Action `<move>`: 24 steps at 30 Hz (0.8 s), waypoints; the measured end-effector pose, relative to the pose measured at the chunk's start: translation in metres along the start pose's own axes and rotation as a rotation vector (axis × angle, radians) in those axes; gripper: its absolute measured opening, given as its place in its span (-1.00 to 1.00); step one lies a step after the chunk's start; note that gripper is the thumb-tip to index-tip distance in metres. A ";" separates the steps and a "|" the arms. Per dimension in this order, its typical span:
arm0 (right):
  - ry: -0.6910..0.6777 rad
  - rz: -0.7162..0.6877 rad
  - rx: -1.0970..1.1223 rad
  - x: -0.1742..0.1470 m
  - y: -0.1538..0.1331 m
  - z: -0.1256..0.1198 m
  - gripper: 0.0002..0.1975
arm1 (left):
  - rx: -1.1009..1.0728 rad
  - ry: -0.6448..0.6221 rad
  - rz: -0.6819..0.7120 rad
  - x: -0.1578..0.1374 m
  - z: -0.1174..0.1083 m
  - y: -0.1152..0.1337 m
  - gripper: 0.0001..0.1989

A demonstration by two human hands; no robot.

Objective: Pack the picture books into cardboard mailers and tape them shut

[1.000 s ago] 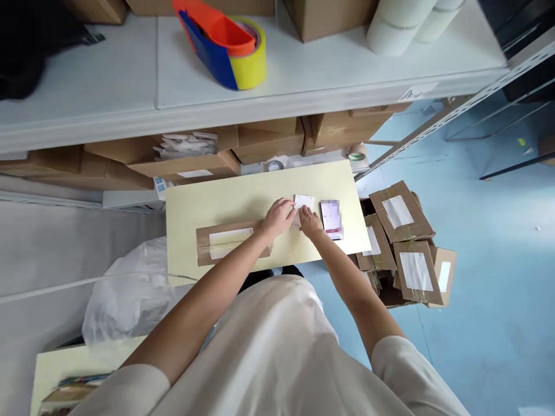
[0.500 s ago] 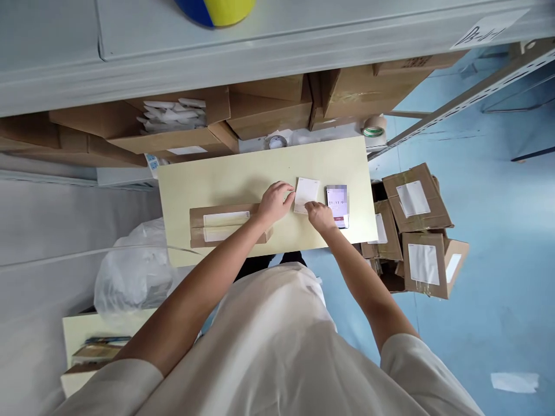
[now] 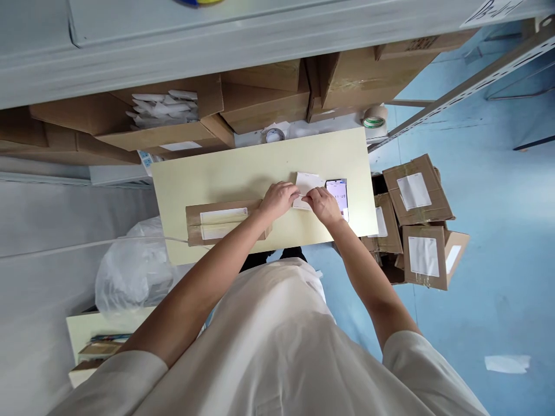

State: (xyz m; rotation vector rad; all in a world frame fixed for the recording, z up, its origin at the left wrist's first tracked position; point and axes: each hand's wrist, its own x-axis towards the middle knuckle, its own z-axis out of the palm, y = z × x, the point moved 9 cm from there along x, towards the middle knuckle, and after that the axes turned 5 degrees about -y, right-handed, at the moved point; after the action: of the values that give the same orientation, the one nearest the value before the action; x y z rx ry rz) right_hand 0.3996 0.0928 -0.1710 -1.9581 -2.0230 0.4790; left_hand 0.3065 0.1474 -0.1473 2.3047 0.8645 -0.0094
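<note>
White label sheets (image 3: 307,181) lie on the cream table, partly covered by my fingers. My left hand (image 3: 280,200) is closed in a pinch at the near left edge of the sheets. From the right, my right hand (image 3: 323,204) pinches a thin white edge of a label between thumb and fingers. The fingertips of both hands almost meet there. Beside my right hand lies a phone (image 3: 340,193) with a lit timer screen, partly covered. A taped cardboard box (image 3: 195,226) with a white label rests by my left forearm.
The table (image 3: 225,170) stands below a grey shelf (image 3: 260,40). Behind it are open cartons (image 3: 160,138), one holding white packets (image 3: 165,108), and tape rolls (image 3: 374,118). Labelled boxes (image 3: 422,254) pile up on the right. A clear plastic bag (image 3: 134,271) sits at left.
My right hand has moved up the label sheets, and my left hand has come in to meet it. The right hand now covers part of the phone. The view has shifted slightly.
</note>
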 end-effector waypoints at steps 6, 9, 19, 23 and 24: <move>0.036 0.023 0.256 -0.007 0.002 -0.010 -0.52 | 0.019 0.025 -0.029 -0.004 -0.004 -0.002 -0.90; 0.180 0.243 0.474 -0.016 0.022 -0.022 -0.42 | 0.040 0.076 -0.014 -0.007 -0.009 -0.003 -0.90; 0.193 0.764 1.110 -0.027 0.059 0.019 -0.48 | 0.014 0.070 0.081 -0.009 0.001 0.004 -0.71; 0.195 0.644 0.801 -0.027 0.052 0.005 -0.76 | -0.115 0.212 -0.044 -0.010 -0.008 -0.010 -0.02; 0.206 0.597 0.698 -0.027 0.048 0.000 -0.77 | -0.144 0.244 -0.068 -0.011 -0.011 -0.012 0.01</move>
State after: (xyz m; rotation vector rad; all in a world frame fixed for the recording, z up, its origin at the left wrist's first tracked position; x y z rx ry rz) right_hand 0.4441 0.0671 -0.1904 -1.9822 -0.9198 0.9139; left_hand 0.2885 0.1546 -0.1429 2.1690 1.0309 0.3008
